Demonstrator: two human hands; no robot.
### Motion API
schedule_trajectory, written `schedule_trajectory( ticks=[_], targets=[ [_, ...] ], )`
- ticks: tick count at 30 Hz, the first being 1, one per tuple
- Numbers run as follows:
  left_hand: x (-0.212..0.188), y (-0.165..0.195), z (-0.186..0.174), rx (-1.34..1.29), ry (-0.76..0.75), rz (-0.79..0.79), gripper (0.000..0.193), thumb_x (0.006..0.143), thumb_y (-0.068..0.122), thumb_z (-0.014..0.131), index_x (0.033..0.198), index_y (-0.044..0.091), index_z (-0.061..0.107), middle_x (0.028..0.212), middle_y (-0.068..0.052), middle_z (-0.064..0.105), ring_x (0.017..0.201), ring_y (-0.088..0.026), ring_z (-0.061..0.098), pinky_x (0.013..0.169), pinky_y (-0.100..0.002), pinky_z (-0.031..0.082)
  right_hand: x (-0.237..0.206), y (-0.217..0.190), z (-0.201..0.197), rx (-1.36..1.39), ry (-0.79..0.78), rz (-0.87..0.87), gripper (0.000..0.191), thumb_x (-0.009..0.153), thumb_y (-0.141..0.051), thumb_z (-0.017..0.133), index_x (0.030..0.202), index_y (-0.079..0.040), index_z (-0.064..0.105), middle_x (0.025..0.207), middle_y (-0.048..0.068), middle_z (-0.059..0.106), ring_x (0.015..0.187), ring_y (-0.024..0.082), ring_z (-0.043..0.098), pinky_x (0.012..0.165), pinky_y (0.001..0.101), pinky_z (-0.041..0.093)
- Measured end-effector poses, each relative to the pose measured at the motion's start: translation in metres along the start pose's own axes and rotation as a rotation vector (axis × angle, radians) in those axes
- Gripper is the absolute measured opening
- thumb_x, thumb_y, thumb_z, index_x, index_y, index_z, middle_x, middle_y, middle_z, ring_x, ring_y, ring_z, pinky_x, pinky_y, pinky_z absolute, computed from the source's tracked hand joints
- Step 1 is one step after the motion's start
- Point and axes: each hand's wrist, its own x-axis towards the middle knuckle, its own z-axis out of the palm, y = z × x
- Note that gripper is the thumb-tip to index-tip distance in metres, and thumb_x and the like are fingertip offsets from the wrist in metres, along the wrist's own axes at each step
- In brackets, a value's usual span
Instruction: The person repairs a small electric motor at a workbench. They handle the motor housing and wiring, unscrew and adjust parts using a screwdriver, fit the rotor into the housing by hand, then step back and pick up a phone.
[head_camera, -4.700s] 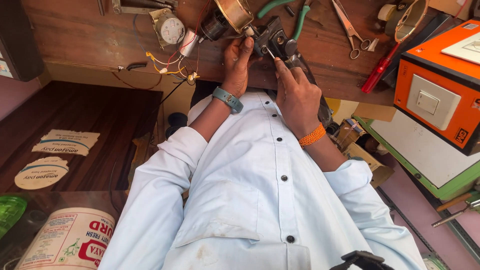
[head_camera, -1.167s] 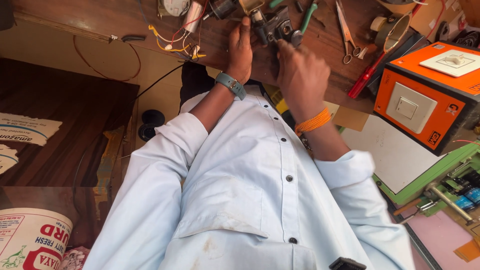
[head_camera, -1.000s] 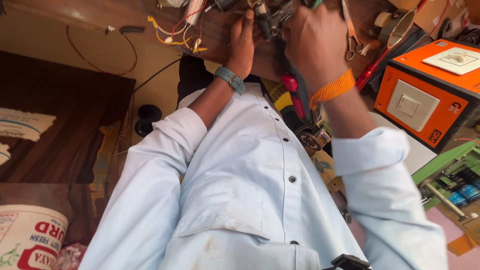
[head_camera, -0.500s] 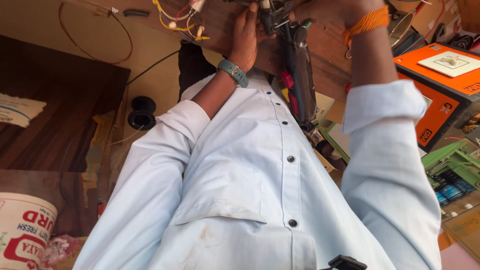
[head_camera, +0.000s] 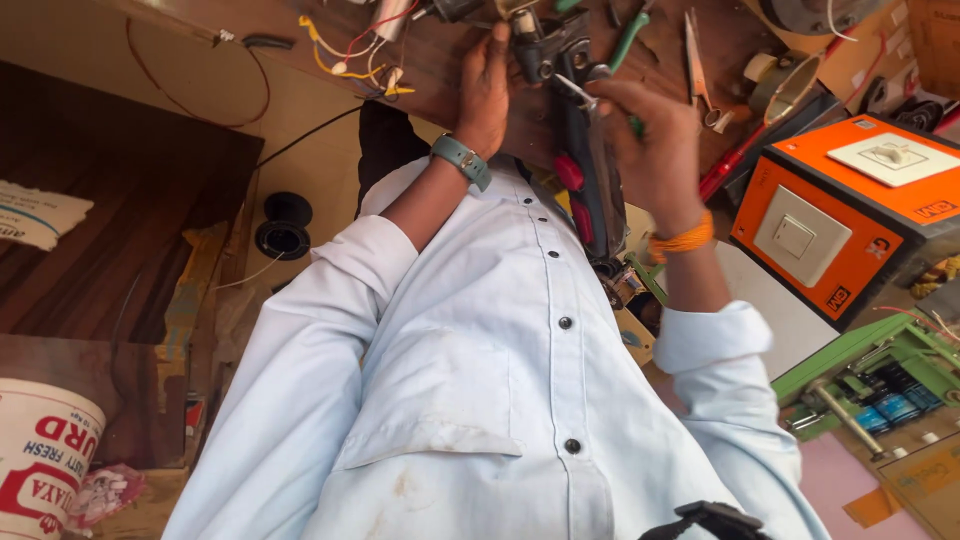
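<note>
Screwdriver (head_camera: 575, 92), slim and metal-shafted, sits pinched in the fingers of the right hand (head_camera: 655, 150), its tip angled toward the dark power tool (head_camera: 585, 170) just left of those fingers, probably to reach a fastener on the housing. That tool runs from the person's chest up onto the wooden bench (head_camera: 440, 75). Its far end is steadied by the left hand (head_camera: 485, 90), fingers closed loosely against it, seemingly to stop it from rolling. Beyond the left fingertips lie loose coloured wires (head_camera: 355, 55); right of the right hand, scissors (head_camera: 697, 60), then an orange box (head_camera: 840, 210).
</note>
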Motion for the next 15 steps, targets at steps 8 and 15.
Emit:
schedule_trajectory(
  ticks=[8,15],
  targets=[
    [-0.001,-0.002,0.003,0.017,0.028,-0.038,0.057,0.100,0.058,0.056,0.115,0.003,0.064,0.099,-0.005,0.071,0.087,-0.014,0.071,0.077,-0.031,0.062,-0.008,-0.009,0.022,-0.222,0.176,-0.056,0.016,0.101,-0.006,0.072,0.116,-0.007,0.077,0.092,0.014,0.073,0.071,0.028,0.069,0.065,0.0380,0.053],
    [-0.002,0.000,0.003,0.065,0.015,-0.049,0.060,0.099,0.062,0.055,0.115,0.005,0.064,0.098,-0.005,0.072,0.088,-0.013,0.071,0.078,-0.030,0.062,-0.007,-0.013,0.022,-0.281,0.157,-0.089,0.017,0.102,-0.008,0.070,0.117,-0.009,0.077,0.089,0.013,0.071,0.073,0.028,0.069,0.065,0.0392,0.053]
  ],
)
